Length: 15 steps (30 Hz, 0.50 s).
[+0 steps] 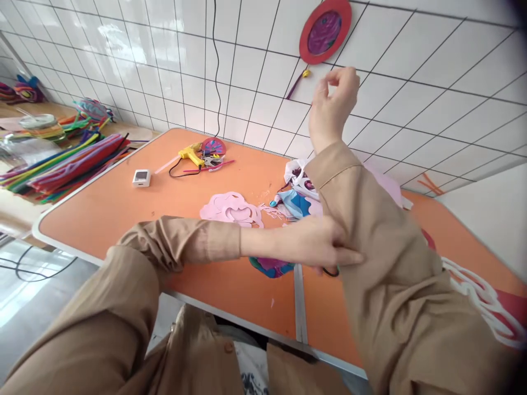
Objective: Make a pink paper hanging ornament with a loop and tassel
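My right hand (334, 104) is raised in front of the tiled wall, its fingers curled in with nothing visible in them. The brown right sleeve (370, 230) covers that forearm. My left hand (308, 241) reaches across from the left and pinches the right sleeve below the elbow side of the cuff, slightly blurred. Beneath the left hand lies a round blue and purple piece (272, 267), partly hidden. Pink paper cutouts (230, 208) lie beyond the left forearm. Blue fabric (294, 203) and a white bag (294, 171) sit between the two arms.
On the orange table (173, 195) are a yellow glue gun (192, 155), pliers (212, 161) and a small white device (141, 178). Colourful pipe cleaners (78, 164) lie at left. A red-rimmed disc (325, 31) hangs on the wall. White cord (477, 291) lies at right.
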Tool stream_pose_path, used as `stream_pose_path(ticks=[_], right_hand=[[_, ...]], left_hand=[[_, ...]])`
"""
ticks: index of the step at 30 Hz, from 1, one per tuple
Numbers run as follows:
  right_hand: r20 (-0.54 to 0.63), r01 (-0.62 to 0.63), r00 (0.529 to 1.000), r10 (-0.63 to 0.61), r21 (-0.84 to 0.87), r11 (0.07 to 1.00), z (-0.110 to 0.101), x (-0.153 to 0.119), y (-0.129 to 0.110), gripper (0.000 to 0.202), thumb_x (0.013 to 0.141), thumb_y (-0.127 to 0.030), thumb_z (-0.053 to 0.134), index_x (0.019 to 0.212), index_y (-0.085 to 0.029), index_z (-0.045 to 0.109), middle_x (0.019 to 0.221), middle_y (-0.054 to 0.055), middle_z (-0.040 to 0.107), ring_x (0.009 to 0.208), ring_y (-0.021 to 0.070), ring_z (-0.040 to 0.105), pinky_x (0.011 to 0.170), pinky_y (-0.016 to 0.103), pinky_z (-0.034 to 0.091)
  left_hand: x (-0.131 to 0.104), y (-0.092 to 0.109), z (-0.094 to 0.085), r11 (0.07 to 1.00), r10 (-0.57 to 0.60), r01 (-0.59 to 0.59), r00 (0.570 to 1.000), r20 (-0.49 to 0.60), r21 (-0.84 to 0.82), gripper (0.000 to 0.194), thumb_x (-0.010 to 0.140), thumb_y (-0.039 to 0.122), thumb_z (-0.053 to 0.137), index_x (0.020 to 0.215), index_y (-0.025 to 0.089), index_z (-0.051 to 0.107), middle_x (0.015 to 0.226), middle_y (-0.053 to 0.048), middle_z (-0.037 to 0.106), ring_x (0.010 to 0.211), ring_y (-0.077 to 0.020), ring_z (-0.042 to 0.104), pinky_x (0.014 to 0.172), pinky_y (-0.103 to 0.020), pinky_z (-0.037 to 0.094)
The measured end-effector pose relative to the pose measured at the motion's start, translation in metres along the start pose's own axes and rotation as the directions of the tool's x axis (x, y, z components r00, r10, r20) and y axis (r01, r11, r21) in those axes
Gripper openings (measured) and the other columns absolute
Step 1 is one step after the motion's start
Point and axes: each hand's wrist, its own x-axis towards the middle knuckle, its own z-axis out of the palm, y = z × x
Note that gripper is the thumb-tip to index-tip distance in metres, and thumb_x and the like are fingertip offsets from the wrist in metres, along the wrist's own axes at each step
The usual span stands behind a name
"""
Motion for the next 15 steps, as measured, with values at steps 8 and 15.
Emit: stream_pose_path(ticks=[8, 15], right_hand=[[0.537, -0.284, 0.805, 0.252, -0.024, 0.958, 0.05, -0.066, -0.025, 0.036, 0.095, -0.028, 0.069, 0.129, -0.029, 0.059, 0.139, 0.01, 0.066, 0.13, 0.0253, 0.064, 0.101, 0.048, 0.056], [0.867, -0.08, 0.494, 0.066, -0.031, 0.996, 0.1, -0.146, -0.044, 0.021, 0.07, -0.003, 0.079, 0.085, -0.017, 0.073, 0.099, 0.009, 0.08, 0.099, 0.025, 0.075, 0.092, 0.033, 0.054]], left_hand=[[0.001, -0.02, 0.025, 0.758, 0.298, -0.397, 0.916, 0.267, 0.518, 0.049, 0.095, 0.028, 0.066, 0.058, 0.026, 0.034, 0.068, -0.003, 0.07, 0.064, -0.0199, 0.064, 0.055, -0.034, 0.043], [-0.014, -0.046, 0.039, 0.645, 0.188, -0.273, 0.962, 0.198, 0.714, 0.05, 0.099, 0.031, 0.063, 0.057, 0.024, 0.037, 0.075, -0.008, 0.078, 0.067, -0.0194, 0.072, 0.048, -0.032, 0.04]])
